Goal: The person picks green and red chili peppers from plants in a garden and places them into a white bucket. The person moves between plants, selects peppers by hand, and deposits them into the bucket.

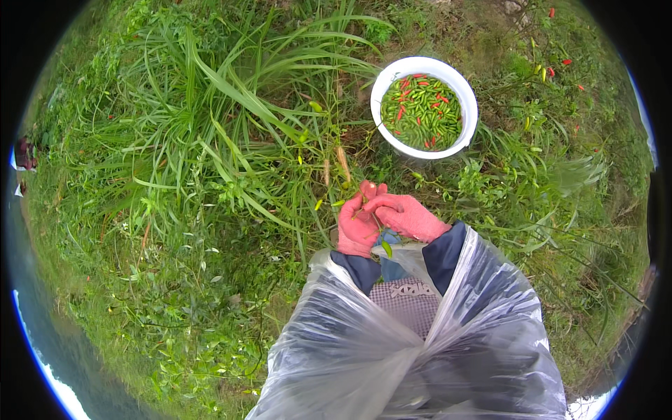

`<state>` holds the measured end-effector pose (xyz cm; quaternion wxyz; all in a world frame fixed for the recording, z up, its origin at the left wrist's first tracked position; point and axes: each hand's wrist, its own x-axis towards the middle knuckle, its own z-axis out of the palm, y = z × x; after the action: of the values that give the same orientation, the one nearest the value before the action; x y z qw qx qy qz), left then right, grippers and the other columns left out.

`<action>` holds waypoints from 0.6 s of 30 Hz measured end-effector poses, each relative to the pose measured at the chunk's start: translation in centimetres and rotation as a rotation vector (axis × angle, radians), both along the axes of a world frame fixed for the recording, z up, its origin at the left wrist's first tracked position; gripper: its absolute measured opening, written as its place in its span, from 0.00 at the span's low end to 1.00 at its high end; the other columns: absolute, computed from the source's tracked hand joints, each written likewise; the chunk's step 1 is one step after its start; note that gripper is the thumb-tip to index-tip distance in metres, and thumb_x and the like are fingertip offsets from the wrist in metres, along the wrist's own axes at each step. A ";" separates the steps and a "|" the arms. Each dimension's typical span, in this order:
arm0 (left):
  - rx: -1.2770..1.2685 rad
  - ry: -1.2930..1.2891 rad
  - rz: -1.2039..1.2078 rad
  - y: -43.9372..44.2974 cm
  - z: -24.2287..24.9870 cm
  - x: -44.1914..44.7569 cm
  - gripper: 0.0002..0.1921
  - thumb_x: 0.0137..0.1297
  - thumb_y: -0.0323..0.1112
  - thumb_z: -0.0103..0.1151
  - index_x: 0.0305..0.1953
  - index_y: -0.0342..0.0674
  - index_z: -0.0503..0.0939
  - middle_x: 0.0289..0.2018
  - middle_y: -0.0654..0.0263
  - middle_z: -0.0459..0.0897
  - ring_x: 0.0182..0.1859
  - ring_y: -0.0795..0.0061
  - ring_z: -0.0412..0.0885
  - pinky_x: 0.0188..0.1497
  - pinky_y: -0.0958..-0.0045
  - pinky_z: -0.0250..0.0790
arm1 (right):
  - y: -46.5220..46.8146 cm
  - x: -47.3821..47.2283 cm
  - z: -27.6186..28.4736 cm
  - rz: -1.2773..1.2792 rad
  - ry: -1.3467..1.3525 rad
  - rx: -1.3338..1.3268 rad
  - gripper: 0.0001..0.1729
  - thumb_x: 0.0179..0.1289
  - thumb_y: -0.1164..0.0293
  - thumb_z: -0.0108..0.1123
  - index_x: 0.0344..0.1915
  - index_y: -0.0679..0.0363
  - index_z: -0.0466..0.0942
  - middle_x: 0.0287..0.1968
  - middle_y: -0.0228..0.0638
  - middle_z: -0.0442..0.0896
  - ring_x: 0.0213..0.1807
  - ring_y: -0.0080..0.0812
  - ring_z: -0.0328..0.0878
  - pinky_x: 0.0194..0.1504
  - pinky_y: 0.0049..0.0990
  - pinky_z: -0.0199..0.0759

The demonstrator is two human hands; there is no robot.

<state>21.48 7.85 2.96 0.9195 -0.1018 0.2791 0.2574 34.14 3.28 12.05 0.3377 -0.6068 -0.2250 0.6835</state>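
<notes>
Both of my hands wear pinkish-red knit gloves and meet just in front of my body. My left hand, palm turned up and fingers curled, holds a thin green chili plant stem. Across it from the right comes my right hand, its fingertips pinched at the same stem; the exact contact is partly hidden. A green chili pepper hangs below the hands. Small yellow-green chilies show just left of my left hand. Beyond the hands, a white bucket stands on the ground, holding many green and some red chilies.
Long-bladed grass grows thickly at the left and ahead. More chili plants with red and yellow fruit stand at the upper right. A clear plastic rain cover drapes over my body and dark sleeves. Dry brown pods or leaves hang ahead.
</notes>
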 end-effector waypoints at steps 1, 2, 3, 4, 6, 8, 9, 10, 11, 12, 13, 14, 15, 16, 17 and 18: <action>-0.052 0.010 0.003 -0.2 -0.1 -0.2 0.14 0.70 0.39 0.40 0.48 0.39 0.71 0.46 0.64 0.75 0.60 0.62 0.66 0.60 0.55 0.61 | -0.2 -0.1 -0.2 0.017 -0.062 -0.079 0.14 0.64 0.69 0.46 0.48 0.55 0.75 0.20 0.21 0.66 0.16 0.15 0.58 0.17 0.18 0.49; -0.014 -0.087 0.049 -0.7 -0.1 -0.5 0.14 0.70 0.41 0.43 0.49 0.39 0.70 0.42 0.66 0.76 0.54 0.65 0.71 0.55 0.59 0.67 | -0.6 -0.3 -0.3 -0.035 0.036 -0.099 0.12 0.65 0.69 0.46 0.45 0.55 0.75 0.21 0.21 0.67 0.16 0.14 0.58 0.16 0.16 0.49; 0.055 0.072 -0.031 -1.0 -0.1 -0.7 0.15 0.69 0.41 0.45 0.49 0.38 0.70 0.40 0.66 0.76 0.50 0.67 0.73 0.52 0.62 0.68 | -0.9 -0.3 -0.3 -0.116 0.082 -0.058 0.12 0.65 0.69 0.46 0.44 0.55 0.76 0.21 0.21 0.68 0.16 0.14 0.58 0.16 0.16 0.49; 0.133 0.222 -0.124 -1.1 -0.1 -0.7 0.15 0.68 0.41 0.48 0.49 0.38 0.70 0.38 0.66 0.76 0.46 0.69 0.74 0.49 0.65 0.69 | -1.2 -0.1 -0.3 -0.190 0.076 -0.081 0.11 0.65 0.70 0.46 0.43 0.56 0.76 0.21 0.21 0.68 0.16 0.14 0.58 0.16 0.15 0.49; 0.338 0.483 -0.263 -1.4 0.1 -0.9 0.16 0.65 0.39 0.54 0.48 0.34 0.72 0.28 0.68 0.75 0.32 0.77 0.74 0.36 0.76 0.68 | -1.6 0.5 0.0 -0.426 0.068 -0.073 0.09 0.65 0.70 0.46 0.40 0.57 0.75 0.22 0.21 0.68 0.17 0.12 0.60 0.17 0.13 0.51; 0.500 0.584 -0.298 -1.5 0.2 -0.9 0.15 0.65 0.38 0.54 0.46 0.32 0.73 0.26 0.69 0.74 0.29 0.79 0.72 0.33 0.78 0.65 | -1.6 0.9 0.1 -0.460 -0.154 -0.018 0.10 0.62 0.70 0.52 0.43 0.59 0.72 0.23 0.21 0.68 0.20 0.16 0.63 0.21 0.17 0.59; 0.533 0.659 -0.357 -1.5 0.2 -1.0 0.15 0.65 0.37 0.54 0.45 0.31 0.74 0.24 0.69 0.74 0.28 0.79 0.70 0.32 0.79 0.63 | -1.5 1.0 0.3 -0.413 -0.335 0.053 0.12 0.59 0.69 0.57 0.43 0.59 0.72 0.23 0.20 0.68 0.21 0.17 0.64 0.23 0.19 0.61; 0.561 0.711 -0.414 -1.5 0.1 -1.0 0.11 0.65 0.34 0.52 0.41 0.30 0.75 0.25 0.70 0.73 0.26 0.80 0.68 0.29 0.79 0.60 | -1.5 0.6 0.4 -0.394 -0.384 0.054 0.14 0.57 0.68 0.59 0.42 0.60 0.72 0.23 0.21 0.68 0.22 0.18 0.65 0.24 0.20 0.62; 0.667 0.809 -0.491 -1.6 0.1 -1.1 0.11 0.65 0.32 0.51 0.41 0.30 0.75 0.25 0.69 0.73 0.26 0.80 0.68 0.28 0.79 0.60 | -1.4 0.1 0.4 -0.378 -0.437 0.074 0.16 0.55 0.66 0.62 0.41 0.60 0.71 0.23 0.22 0.68 0.22 0.19 0.65 0.25 0.21 0.63; 0.765 0.889 -0.592 -1.6 0.0 -1.1 0.10 0.64 0.31 0.50 0.41 0.29 0.75 0.25 0.69 0.74 0.25 0.80 0.68 0.28 0.78 0.60 | -1.4 -0.7 0.4 -0.356 -0.494 0.073 0.18 0.52 0.65 0.65 0.40 0.60 0.71 0.23 0.22 0.68 0.22 0.20 0.65 0.26 0.22 0.63; 0.905 0.970 -0.639 -1.6 -0.1 -1.2 0.10 0.64 0.30 0.49 0.41 0.29 0.75 0.26 0.69 0.74 0.25 0.80 0.68 0.27 0.78 0.60 | -1.5 -1.6 0.5 -0.300 -0.531 0.071 0.19 0.51 0.64 0.66 0.39 0.60 0.71 0.23 0.23 0.69 0.23 0.20 0.66 0.26 0.22 0.63; 0.967 1.058 -0.642 -1.6 -0.3 -1.2 0.08 0.57 0.29 0.52 0.38 0.37 0.76 0.23 0.61 0.75 0.24 0.73 0.73 0.29 0.72 0.65 | -1.5 -2.6 0.4 -0.242 -0.574 0.050 0.20 0.49 0.64 0.67 0.38 0.60 0.71 0.23 0.24 0.69 0.23 0.20 0.67 0.26 0.22 0.63; 0.971 0.988 -0.571 -1.7 -0.4 -1.1 0.08 0.57 0.30 0.52 0.38 0.37 0.76 0.23 0.60 0.76 0.26 0.71 0.74 0.30 0.71 0.66 | -1.6 -3.4 0.3 -0.181 -0.615 0.051 0.21 0.48 0.63 0.68 0.37 0.60 0.71 0.23 0.26 0.70 0.23 0.20 0.67 0.26 0.22 0.64; 0.953 0.937 -0.514 -1.7 -0.4 -1.0 0.09 0.57 0.31 0.53 0.38 0.37 0.77 0.24 0.59 0.76 0.27 0.70 0.75 0.31 0.71 0.66 | -1.3 -4.3 -0.1 -0.203 -0.647 0.141 0.17 0.52 0.65 0.65 0.38 0.60 0.71 0.22 0.28 0.70 0.21 0.21 0.67 0.24 0.22 0.63; 0.925 0.953 -0.547 -1.6 -0.4 -1.0 0.10 0.56 0.32 0.53 0.40 0.37 0.77 0.27 0.58 0.78 0.30 0.67 0.76 0.33 0.71 0.67 | -1.3 -4.4 -0.5 -0.234 -0.567 0.053 0.16 0.53 0.65 0.63 0.38 0.60 0.71 0.21 0.28 0.70 0.20 0.21 0.68 0.23 0.22 0.63; 0.989 1.037 -0.555 -1.6 -0.3 -1.0 0.12 0.56 0.33 0.53 0.41 0.37 0.77 0.29 0.56 0.79 0.32 0.64 0.78 0.35 0.70 0.68 | -1.1 -4.3 -1.0 -0.256 -0.478 -0.007 0.15 0.54 0.66 0.62 0.38 0.60 0.70 0.21 0.28 0.70 0.19 0.21 0.68 0.22 0.23 0.63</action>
<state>20.51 6.26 2.65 0.6403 0.5290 0.5423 0.1269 29.82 2.21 11.05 0.3566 -0.7755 -0.2173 0.4735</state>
